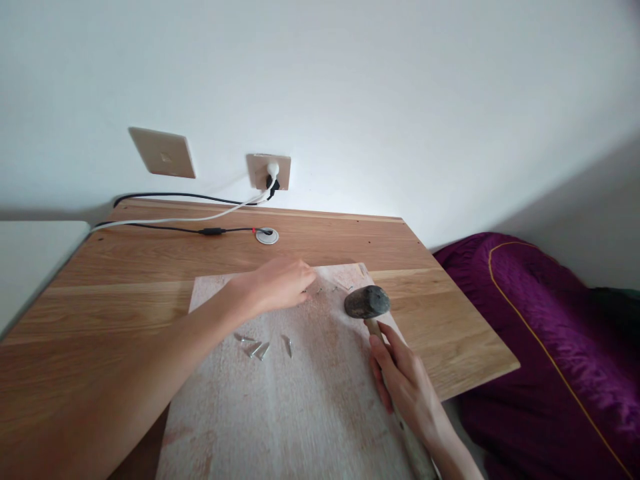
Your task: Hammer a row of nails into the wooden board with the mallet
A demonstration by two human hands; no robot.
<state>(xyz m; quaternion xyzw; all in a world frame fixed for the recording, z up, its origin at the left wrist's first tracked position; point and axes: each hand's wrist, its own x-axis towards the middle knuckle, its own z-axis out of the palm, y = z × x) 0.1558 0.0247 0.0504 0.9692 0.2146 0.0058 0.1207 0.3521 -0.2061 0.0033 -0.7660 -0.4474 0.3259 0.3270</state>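
Observation:
My right hand [403, 373] is wrapped around the wooden handle of a mallet with a dark rubber head [367, 302], which is over the right side of a pale whitish board [260, 413]. Near the board's far edge, my left hand [285, 283] is closed with its fingertips low over the surface; what they hold, if anything, is hidden. Small metal pieces [336, 289], too small to name, show on the board between the left hand and the mallet head. Closer to me lie several silvery screws [255, 348] in a loose group, with a single screw [289, 346] to their right.
The board rests on a wooden desk [425, 313] against a white wall. Cables [190, 218] run along the back to a wall socket [270, 172], near a round cable grommet [267, 236]. Purple fabric [505, 320] is beyond the desk's right edge. A white panel [40, 260] stands left.

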